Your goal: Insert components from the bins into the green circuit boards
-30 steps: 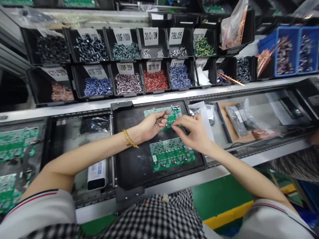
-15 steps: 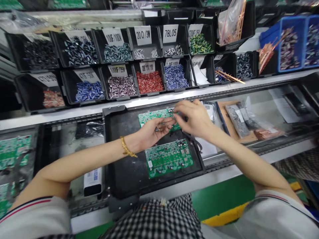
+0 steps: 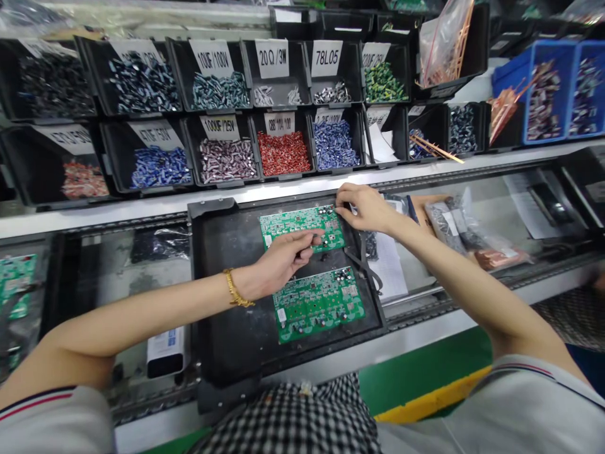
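Two green circuit boards lie one behind the other on a black tray. My right hand is at the far right corner of the upper circuit board, its thumb and fingertips pinched together. Whatever they hold there is too small to make out. Over the near edge of that same board is my left hand, palm turned partly up, fingers curled and thumb pressed to them. A tiny dark bit shows at its fingertips, but its kind is unclear. Nearer to me, the lower circuit board carries several small capacitors and is untouched.
Behind the tray stand labelled black bins of components, among them red parts, blue parts and purplish parts. A dark strap lies along the tray's right side. Bagged parts lie farther right. A white box sits left.
My hands have moved apart. The right hand has gone to the upper board's far right corner; the left has drawn back slightly toward me and its fingers have curled in.
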A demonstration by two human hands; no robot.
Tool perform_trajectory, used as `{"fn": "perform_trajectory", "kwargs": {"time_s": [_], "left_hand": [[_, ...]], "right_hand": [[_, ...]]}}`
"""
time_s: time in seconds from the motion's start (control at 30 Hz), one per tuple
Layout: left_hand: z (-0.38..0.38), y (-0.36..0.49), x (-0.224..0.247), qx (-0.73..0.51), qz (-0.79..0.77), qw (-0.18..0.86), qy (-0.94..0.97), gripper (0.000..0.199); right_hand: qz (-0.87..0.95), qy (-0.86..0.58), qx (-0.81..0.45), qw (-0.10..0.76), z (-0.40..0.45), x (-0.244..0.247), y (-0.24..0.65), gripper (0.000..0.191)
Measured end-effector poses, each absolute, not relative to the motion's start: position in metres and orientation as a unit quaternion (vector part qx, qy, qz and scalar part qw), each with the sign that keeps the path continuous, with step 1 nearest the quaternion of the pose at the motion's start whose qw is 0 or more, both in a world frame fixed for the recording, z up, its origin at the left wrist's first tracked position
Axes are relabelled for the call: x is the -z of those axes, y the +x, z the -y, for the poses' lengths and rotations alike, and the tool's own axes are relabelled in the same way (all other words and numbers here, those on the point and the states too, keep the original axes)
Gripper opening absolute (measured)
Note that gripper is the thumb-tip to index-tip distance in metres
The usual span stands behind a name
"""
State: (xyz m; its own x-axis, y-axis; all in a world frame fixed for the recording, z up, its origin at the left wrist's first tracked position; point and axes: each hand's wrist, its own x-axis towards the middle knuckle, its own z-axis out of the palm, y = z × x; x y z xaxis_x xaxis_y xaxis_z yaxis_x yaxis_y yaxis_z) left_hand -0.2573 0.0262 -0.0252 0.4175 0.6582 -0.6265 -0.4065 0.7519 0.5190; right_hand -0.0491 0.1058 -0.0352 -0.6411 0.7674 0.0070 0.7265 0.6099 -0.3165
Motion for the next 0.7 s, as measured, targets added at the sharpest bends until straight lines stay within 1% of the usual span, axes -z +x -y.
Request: {"fn": "perform_trajectory", "kwargs": {"time_s": [0.23,0.37,0.43,0.53,0.63,0.7], "left_hand": [[-0.026,-0.256,0.030,-0.313,-0.435,0.833,0.136,0.014],[-0.024,-0.255,0.027,-0.308,-0.442,0.834,0.120,0.018],[-0.023,-0.256,0.024,-0.303,-0.450,0.832,0.114,0.019],[-0.021,-0.254,0.022,-0.302,-0.447,0.835,0.107,0.018],[-0.018,-0.249,0.019,-0.301,-0.435,0.842,0.104,0.020],[-0.014,-0.250,0.015,-0.281,-0.412,0.860,0.107,0.022]], "right_hand": [[0.901,-0.427,-0.081,-0.004,-0.104,0.028,-0.052,0.016],[0.907,-0.420,-0.028,-0.018,-0.100,0.028,-0.055,0.018],[0.905,-0.426,-0.005,-0.007,-0.094,0.026,-0.058,0.020],[0.879,-0.473,-0.014,0.053,-0.076,0.018,-0.065,0.024],[0.861,-0.481,-0.119,0.115,-0.049,0.003,-0.076,0.022],[0.860,-0.459,-0.175,0.137,-0.032,-0.007,-0.081,0.018]]}}
